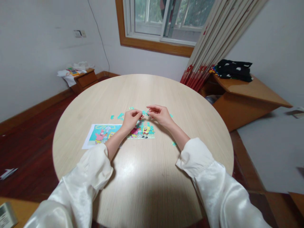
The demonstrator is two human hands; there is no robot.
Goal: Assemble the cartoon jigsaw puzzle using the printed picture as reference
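My two hands, left (130,121) and right (161,115), bend at mid-frame with fingertips drawn in, though I cannot tell whether either grips anything. I judge I'm fitting loose pieces (112,117) into the one puzzle (147,134) just below centre, which calls for turning a piece until its edges match. At least three pieces lie apart, others overlap uncountably, and one sheet (88,141) sits left of centre on one table (142,177).

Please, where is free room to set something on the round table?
The table looks bare between its far edge and the loose puzzle pieces, and on the near side between both sleeves. The middle is crowded: printed picture, partly joined puzzle and pieces lie near the left hand and right hand.
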